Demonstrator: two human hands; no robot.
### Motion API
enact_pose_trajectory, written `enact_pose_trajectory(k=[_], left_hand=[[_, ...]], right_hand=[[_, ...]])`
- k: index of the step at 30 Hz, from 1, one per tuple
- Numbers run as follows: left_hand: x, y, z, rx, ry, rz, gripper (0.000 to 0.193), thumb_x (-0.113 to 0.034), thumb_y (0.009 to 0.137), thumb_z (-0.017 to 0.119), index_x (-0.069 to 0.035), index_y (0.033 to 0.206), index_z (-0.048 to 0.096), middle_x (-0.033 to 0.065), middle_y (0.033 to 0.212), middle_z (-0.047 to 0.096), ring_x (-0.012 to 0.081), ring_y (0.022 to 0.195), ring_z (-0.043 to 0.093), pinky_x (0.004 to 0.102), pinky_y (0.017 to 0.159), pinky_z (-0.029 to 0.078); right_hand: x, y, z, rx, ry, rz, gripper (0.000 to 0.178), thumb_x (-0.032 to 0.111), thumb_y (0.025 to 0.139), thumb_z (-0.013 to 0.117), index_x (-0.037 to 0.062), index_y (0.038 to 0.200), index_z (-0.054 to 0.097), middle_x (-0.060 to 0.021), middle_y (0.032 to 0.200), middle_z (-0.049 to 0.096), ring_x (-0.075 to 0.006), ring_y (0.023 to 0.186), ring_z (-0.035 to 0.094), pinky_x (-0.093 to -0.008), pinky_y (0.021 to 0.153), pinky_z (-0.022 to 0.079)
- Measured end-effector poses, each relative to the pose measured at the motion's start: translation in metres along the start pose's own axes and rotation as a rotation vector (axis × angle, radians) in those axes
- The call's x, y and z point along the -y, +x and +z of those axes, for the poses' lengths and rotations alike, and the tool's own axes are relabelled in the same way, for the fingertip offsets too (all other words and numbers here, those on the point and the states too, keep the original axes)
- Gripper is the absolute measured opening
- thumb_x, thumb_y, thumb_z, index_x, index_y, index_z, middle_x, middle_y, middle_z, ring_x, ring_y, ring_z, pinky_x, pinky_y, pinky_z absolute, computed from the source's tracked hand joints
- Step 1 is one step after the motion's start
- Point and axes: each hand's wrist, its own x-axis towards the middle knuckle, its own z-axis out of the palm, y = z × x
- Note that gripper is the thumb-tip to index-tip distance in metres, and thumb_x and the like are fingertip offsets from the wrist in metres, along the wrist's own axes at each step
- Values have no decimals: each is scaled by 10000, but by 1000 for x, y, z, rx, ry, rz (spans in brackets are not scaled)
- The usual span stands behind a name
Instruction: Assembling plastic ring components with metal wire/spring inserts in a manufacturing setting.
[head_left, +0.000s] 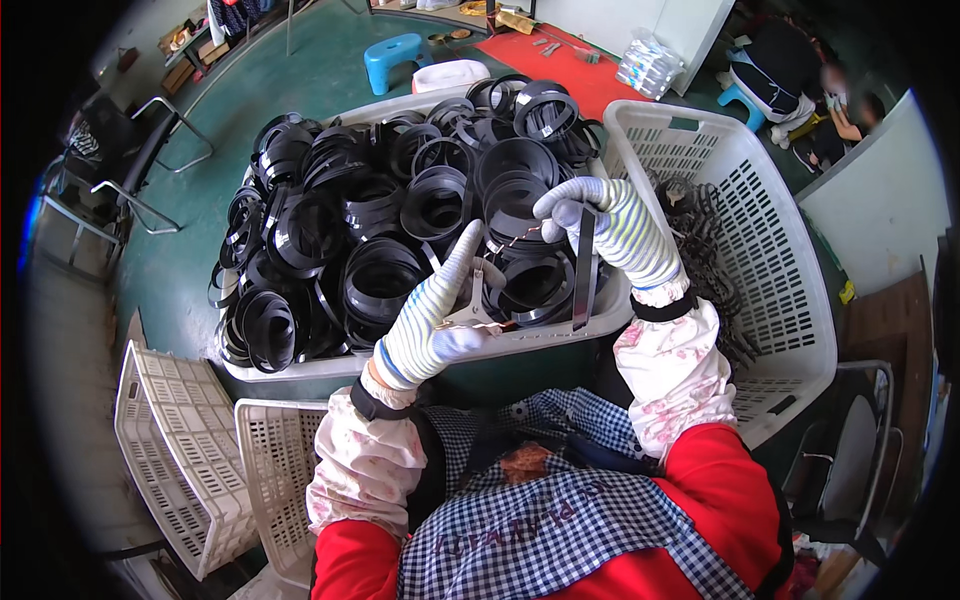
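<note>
My left hand (425, 320), in a striped knit glove, is closed around thin copper-coloured wire (490, 325), with one finger extended upward. A small pale piece beside its fingers is too unclear to name. My right hand (625, 235), gloved likewise, has its fingers curled in a pinch at the end of another wire stretch (520, 238). A flat black strip (583, 275) hangs straight down from this hand. Both hands are above the near right part of a large white tub (420, 355), heaped with coiled black bands (380, 280).
To the right, a white slotted basket (790, 270) holds dark tangled pieces (705, 250). Two white crates (170, 440) stand at lower left. Behind the tub are a blue stool (393, 58) and a red mat (560, 70). A black chair (125, 150) stands left; people sit at far right.
</note>
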Motion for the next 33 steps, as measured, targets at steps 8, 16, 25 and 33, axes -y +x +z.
enact_pose_trajectory(k=[8,16,25,33], left_hand=[[-6,-5,17,-6,78,18,1255,-826,697,656,-33,1573,231,71,989,599,143,861,552,301,815,449],[14,7,8,-391,70,55,606,-92,972,488,-54,1549,308,11,930,617,0,591,444,154,514,373],[20,11,-15,-605,58,133,581,-123,982,531,-34,1526,346,13,921,644,-5,554,439,142,471,332],[6,8,-29,-774,-293,114,517,-136,956,555,-33,1454,459,46,933,676,32,461,424,183,400,297]], right_hand=[[-41,16,0,-112,112,64,317,382,985,619,78,1015,703,54,809,673,0,551,507,-172,484,404],[-39,23,13,-259,242,215,423,430,1006,563,29,1074,681,-3,789,672,-49,581,546,-208,522,444],[4,-1,27,129,235,211,508,503,995,546,25,1022,715,-3,733,684,-28,515,528,-184,481,405],[-17,-5,38,137,372,163,403,410,995,591,26,1035,709,-29,775,707,-25,532,528,-177,478,399]])
